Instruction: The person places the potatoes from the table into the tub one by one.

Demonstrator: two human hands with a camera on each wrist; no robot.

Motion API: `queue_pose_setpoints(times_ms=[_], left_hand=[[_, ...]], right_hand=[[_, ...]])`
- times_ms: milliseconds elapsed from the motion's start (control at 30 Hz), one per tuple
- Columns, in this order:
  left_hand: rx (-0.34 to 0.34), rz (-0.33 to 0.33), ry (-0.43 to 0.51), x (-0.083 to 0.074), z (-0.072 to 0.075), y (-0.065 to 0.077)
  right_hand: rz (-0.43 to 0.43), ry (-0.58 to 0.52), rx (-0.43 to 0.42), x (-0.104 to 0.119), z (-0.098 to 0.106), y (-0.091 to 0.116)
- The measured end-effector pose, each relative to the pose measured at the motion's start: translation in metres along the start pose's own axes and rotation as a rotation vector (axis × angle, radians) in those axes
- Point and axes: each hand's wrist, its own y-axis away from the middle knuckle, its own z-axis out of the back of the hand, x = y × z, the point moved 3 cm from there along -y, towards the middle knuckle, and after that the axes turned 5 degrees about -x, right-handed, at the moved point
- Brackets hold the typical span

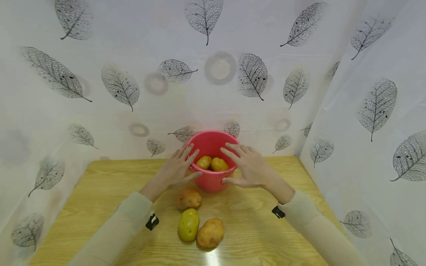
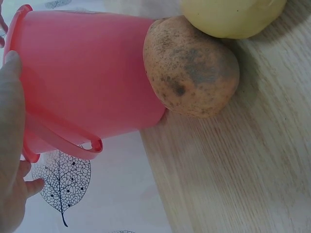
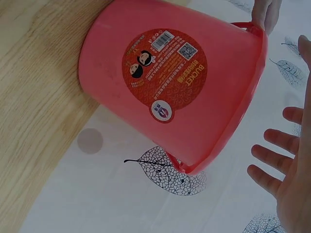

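A pink bucket [image 1: 211, 181] stands upright on the table, with two potatoes [image 1: 219, 164] visible inside it. At its left rim is my left hand [image 1: 175, 170], fingers spread and straight; the thumb appears to touch the rim in the left wrist view. My right hand [image 1: 252, 167] hovers by the right side, fingers spread, apart from the bucket in the right wrist view and holding nothing. In front of the bucket lie a brown, dark-spotted potato [image 2: 192, 68], a greenish-yellow potato [image 1: 188, 225] and a tan potato [image 1: 211, 233].
The wooden table [image 1: 259, 229] ends at a white sheet [image 1: 213, 107] printed with leaves, which hangs behind and along the right side. A folded-down pink handle [image 2: 63, 141] is on the bucket, and a round red label [image 3: 165, 70] marks its side.
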Motion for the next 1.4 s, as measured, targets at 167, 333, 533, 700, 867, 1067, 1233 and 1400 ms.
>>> queue_pose_setpoints(times_ms=[167, 333, 533, 700, 867, 1067, 1233, 1400], left_hand=[[-0.008, -0.004, -0.009, 0.000, -0.001, 0.000], [-0.009, -0.002, -0.008, 0.000, -0.001, 0.000], [-0.011, 0.000, 0.000, 0.000, 0.000, 0.000], [-0.012, -0.001, -0.003, 0.000, 0.001, 0.000], [-0.010, -0.003, -0.007, 0.000, 0.000, 0.000], [-0.014, -0.008, -0.022, -0.001, 0.001, 0.001], [-0.001, -0.002, -0.027, -0.001, -0.001, 0.001], [-0.001, -0.003, -0.025, 0.000, 0.000, 0.001]], right_hand=[[0.043, 0.023, -0.031, 0.010, 0.003, 0.007], [0.089, 0.035, -0.036, 0.019, 0.004, 0.014], [0.138, 0.051, -0.082, 0.030, 0.005, 0.023], [0.141, 0.027, -0.110, 0.037, 0.006, 0.032], [0.161, 0.017, -0.103, 0.047, 0.004, 0.041], [0.197, 0.010, -0.058, 0.060, -0.004, 0.054], [0.226, 0.010, -0.056, 0.069, -0.012, 0.064], [0.257, 0.002, -0.048, 0.078, -0.021, 0.071]])
